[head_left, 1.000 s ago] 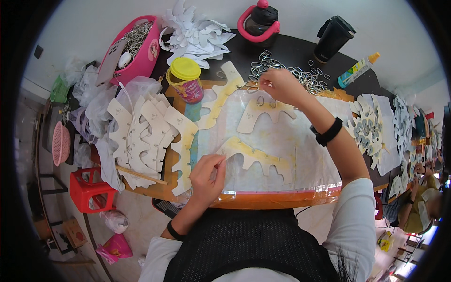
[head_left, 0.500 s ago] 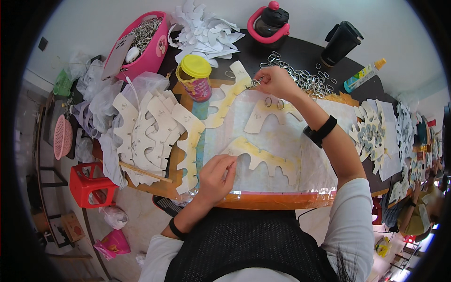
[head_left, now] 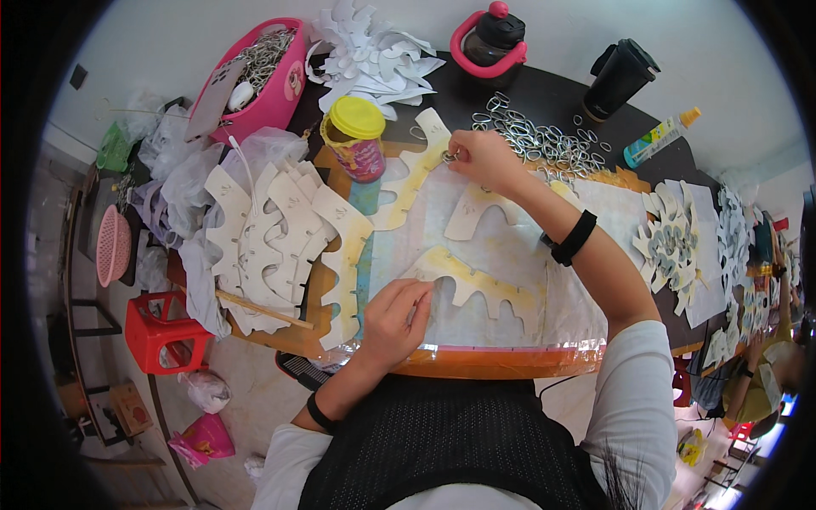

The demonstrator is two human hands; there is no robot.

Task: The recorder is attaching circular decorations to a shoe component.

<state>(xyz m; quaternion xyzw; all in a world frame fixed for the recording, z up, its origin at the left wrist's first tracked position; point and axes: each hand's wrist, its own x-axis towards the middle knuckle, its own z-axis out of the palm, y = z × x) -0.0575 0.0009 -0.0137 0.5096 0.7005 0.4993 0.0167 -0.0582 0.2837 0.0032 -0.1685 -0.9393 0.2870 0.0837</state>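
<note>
My right hand [head_left: 489,161] pinches an oval metal ring [head_left: 450,156] at the right edge of a pale, notched, cut-out piece [head_left: 414,180] with a yellowish band. Another ring [head_left: 417,133] lies by that piece's upper left edge. Beneath my right wrist is a second cut-out [head_left: 466,212], partly hidden by the hand and forearm. My left hand [head_left: 395,321] rests lower on the board, its thumb and fingertips together beside the left end of a third yellow-banded cut-out [head_left: 476,280]. Whatever those fingertips hold, if anything, is hidden.
Loose metal rings [head_left: 544,140] are heaped behind my right hand. A yellow-lidded tub [head_left: 357,140] stands left of the pieces, near stacked cut-outs [head_left: 268,229]. Farther back are a pink basket [head_left: 285,89], a black tumbler [head_left: 619,81] and a spray bottle [head_left: 659,138].
My right hand has shifted slightly left and down with the ring, closer against the cut-out's edge. Rings on the second cut-out are now covered by it. My left hand stays almost still.
</note>
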